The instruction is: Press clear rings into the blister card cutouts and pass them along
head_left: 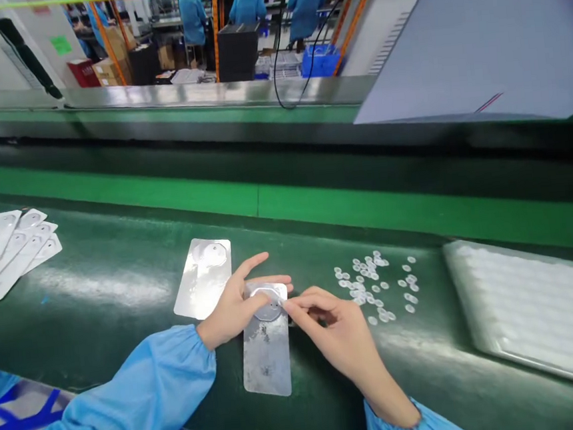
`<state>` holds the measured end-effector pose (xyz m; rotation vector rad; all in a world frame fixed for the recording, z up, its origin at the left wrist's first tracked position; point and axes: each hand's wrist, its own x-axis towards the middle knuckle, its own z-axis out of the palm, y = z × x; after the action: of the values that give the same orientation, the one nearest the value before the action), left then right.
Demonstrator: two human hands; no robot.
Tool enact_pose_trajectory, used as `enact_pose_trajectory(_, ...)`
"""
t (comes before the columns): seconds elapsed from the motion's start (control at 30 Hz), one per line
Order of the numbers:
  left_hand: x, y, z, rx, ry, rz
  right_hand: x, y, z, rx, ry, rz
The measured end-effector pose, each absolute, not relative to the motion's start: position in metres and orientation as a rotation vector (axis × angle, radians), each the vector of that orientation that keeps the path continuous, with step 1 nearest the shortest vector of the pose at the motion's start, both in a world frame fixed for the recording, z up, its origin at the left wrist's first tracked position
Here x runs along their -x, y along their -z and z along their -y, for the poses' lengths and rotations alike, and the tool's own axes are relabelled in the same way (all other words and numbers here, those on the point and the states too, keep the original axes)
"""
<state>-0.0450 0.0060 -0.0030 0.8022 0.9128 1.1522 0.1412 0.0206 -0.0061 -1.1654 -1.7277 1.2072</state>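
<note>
Head view: foil strip [268, 364], long axis running away, its round disc [266, 308] pinched by right hand [340, 334], left hand [232, 310] spread across it

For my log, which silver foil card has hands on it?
The card nearest the person: the left hand rests on its top and the right hand touches it. The card beside it is untouched.

The left hand [234, 306] presses a foil plate [268, 360] on the green tabletop [101, 331], and the right hand [337, 331] pinches at its round recess. Loose discs [367, 285] lie scattered nearby, beside a second plate [202, 278].
</note>
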Motion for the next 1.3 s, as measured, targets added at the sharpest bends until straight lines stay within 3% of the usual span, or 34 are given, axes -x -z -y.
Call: enact_pose_trajectory(1.3,0.041,0.007,0.0,-0.729,-1.117,-0.895,-0.139,-0.005,-0.028,1.354,-1.45,1.711)
